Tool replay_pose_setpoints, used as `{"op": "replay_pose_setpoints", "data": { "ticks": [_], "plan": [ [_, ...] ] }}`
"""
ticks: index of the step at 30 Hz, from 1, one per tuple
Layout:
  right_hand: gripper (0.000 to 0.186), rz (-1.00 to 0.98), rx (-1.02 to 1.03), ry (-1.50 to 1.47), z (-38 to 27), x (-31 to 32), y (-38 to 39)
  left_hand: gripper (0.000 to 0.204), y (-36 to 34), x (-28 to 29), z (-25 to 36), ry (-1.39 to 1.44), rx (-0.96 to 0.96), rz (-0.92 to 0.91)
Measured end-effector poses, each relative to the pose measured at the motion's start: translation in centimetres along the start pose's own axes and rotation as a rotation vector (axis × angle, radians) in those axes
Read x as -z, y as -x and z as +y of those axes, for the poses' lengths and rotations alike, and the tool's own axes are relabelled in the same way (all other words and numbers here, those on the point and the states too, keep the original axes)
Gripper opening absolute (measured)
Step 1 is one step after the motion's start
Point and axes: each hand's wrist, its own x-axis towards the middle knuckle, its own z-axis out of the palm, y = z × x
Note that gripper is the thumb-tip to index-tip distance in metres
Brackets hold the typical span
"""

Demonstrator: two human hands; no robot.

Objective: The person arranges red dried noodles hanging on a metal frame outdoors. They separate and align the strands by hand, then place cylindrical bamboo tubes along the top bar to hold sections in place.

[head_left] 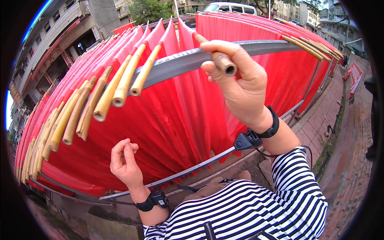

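Tan, hollow bamboo pole (221, 60) at 1 o'clock: the right hand (245, 86) grips its near end across the curved grey metal rail (176, 66), seemingly 1 left to settle. Yellow bamboo poles (127, 82) at 10 o'clock, amid long red hangings (156, 116), look placed. Left hand (127, 166), 8 o'clock: curled, nothing visible inside; fingertip contact, cannot tell.

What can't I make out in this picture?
In the head view:
- Far end of the tan round bamboo pole in the right hand: hidden by red hanging sheets.
- Lower part of the white van: behind the sheets.
- Inside of the left hand: hidden by curled fingers.
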Motion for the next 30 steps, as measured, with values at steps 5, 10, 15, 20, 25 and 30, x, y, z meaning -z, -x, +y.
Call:
{"op": "replay_pose_setpoints", "data": {
  "ticks": [5,10,15,20,25,30],
  "plan": [
    [0.029,-0.051,0.019,-0.005,0.0,-3.3,-0.3,0.011,0.0,2.0,-0.2,0.016,0.006,0.026],
    [0.028,-0.052,-0.003,0.018,-0.3,-5.4,-0.4,0.012,-0.1,3.7,-0.5,0.012,-0.005,0.022],
    [0.027,-0.046,-0.081,0.012,-0.6,-6.8,-0.3,0.013,-0.1,4.9,-0.8,0.026,0.007,0.002],
    [0.032,-0.025,-0.033,-0.004,-0.9,-7.1,-0.1,0.013,-0.2,5.1,-1.0,0.062,0.019,-0.024],
    [0.047,-0.022,-0.134,-0.004,-1.4,-5.8,3.2,0.013,-0.1,3.8,-1.2,0.108,0.026,-0.102],
    [0.019,-0.098,-0.296,0.223,-1.0,0.5,9.9,0.013,0.4,-0.5,-0.4,0.21,0.035,-0.203]
  ]
}}
